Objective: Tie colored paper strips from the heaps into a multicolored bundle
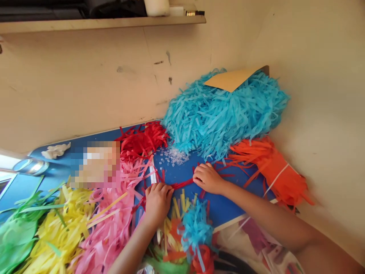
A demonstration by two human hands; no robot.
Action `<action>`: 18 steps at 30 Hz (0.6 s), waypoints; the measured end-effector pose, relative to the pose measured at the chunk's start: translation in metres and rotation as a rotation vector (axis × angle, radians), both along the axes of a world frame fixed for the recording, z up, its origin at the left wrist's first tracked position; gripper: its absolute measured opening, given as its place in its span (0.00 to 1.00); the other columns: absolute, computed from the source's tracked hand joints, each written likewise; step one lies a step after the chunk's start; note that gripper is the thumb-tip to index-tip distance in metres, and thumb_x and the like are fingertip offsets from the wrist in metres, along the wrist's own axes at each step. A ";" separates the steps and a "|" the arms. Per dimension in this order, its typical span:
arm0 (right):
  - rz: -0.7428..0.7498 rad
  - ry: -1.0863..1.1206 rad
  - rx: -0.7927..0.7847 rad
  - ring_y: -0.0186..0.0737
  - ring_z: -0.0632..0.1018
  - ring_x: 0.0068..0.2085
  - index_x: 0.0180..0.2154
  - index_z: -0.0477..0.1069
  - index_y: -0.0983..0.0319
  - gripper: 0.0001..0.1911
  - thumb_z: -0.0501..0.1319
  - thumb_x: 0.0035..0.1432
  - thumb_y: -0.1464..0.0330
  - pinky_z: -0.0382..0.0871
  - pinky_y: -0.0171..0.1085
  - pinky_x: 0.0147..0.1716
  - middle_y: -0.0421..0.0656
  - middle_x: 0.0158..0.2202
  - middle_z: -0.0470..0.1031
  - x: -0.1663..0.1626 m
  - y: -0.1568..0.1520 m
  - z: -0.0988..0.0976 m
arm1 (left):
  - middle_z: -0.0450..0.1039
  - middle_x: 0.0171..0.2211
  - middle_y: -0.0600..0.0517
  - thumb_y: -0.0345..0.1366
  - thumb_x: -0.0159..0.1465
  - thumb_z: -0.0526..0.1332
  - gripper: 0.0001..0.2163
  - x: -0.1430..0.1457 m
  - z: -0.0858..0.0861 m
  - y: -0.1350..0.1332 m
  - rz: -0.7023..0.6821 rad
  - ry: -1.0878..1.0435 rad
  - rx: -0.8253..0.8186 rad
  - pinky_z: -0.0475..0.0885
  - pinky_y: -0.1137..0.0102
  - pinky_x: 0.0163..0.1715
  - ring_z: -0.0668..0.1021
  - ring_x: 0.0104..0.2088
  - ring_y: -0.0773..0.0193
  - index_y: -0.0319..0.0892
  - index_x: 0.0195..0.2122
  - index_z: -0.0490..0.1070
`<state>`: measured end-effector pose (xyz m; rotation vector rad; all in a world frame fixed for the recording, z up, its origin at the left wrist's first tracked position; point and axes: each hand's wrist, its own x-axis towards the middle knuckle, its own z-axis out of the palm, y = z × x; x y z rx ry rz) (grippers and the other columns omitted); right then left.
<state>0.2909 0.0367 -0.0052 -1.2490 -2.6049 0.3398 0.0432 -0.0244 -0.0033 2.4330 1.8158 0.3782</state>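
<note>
A thin bunch of red paper strips [184, 183] runs between my hands, low over the blue tabletop [182, 205]. My left hand [157, 198] has its fingers curled over the left end of the strips. At the other end, the fingers of my right hand [207, 178] are closed on the same strips. Nearer my body hangs a string of coloured tassels, with a light blue tassel [197, 222] on top and yellow, orange and green ones around it. Just beyond my hands lie small clear plastic bits [176, 155].
A large light blue heap of strips [225, 118] leans by the wall, a yellow card [228, 79] on top. Red [145, 139], pink [114, 217], yellow [61, 228] and green strips [18, 228] spread leftward. A tied orange bundle [276, 171] lies right. A shelf [102, 24] hangs above.
</note>
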 end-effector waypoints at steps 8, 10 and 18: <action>-0.048 -0.025 -0.064 0.40 0.69 0.38 0.27 0.70 0.62 0.09 0.61 0.60 0.69 0.51 0.39 0.38 0.42 0.33 0.73 -0.009 0.009 0.001 | 0.76 0.31 0.50 0.39 0.67 0.56 0.11 0.004 0.008 0.011 0.065 0.039 -0.096 0.61 0.60 0.38 0.76 0.38 0.54 0.44 0.30 0.74; -0.046 -0.031 -0.075 0.40 0.69 0.38 0.27 0.70 0.62 0.08 0.62 0.59 0.69 0.51 0.39 0.37 0.41 0.32 0.73 -0.008 0.011 0.001 | 0.75 0.30 0.50 0.39 0.66 0.57 0.11 0.004 0.009 0.014 0.065 0.049 -0.100 0.61 0.60 0.37 0.76 0.37 0.53 0.43 0.29 0.73; 0.068 -0.043 0.037 0.44 0.69 0.46 0.40 0.75 0.59 0.05 0.62 0.61 0.70 0.52 0.43 0.43 0.44 0.44 0.75 -0.006 0.007 0.017 | 0.77 0.41 0.53 0.31 0.66 0.59 0.11 0.001 0.014 0.014 -0.157 0.079 0.008 0.60 0.57 0.48 0.74 0.45 0.56 0.55 0.44 0.76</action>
